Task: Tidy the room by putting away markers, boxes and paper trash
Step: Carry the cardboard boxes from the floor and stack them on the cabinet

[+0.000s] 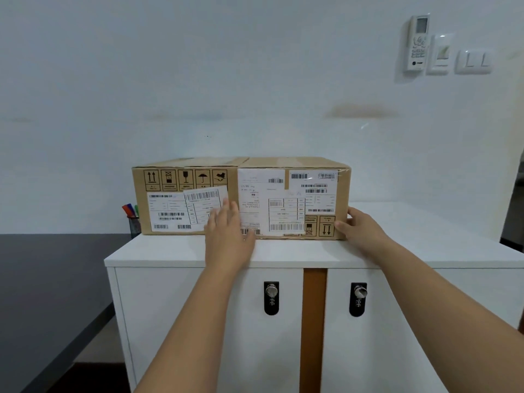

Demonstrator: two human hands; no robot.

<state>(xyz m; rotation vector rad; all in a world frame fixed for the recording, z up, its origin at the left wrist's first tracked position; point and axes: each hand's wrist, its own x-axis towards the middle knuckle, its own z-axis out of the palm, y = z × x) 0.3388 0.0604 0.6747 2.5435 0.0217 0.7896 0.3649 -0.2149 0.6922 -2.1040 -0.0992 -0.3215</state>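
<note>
Markers [130, 209] sit in the mesh cup [135, 226] left of two cardboard boxes [241, 197] on the white cabinet [181, 251]. Left hand [226, 231] flat, grip spread; right hand [358, 226] cups the corner. Shoving left could topple the cup.

white cabinet [175, 255] top | two cardboard boxes [241, 194] side by side

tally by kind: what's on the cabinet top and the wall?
Cardboard boxes: 2, side by side on the white cabinet
Pen cup with markers: 1, behind the left box
Wall remote: 1
Wall switch plates: 2
Total: 6
</note>
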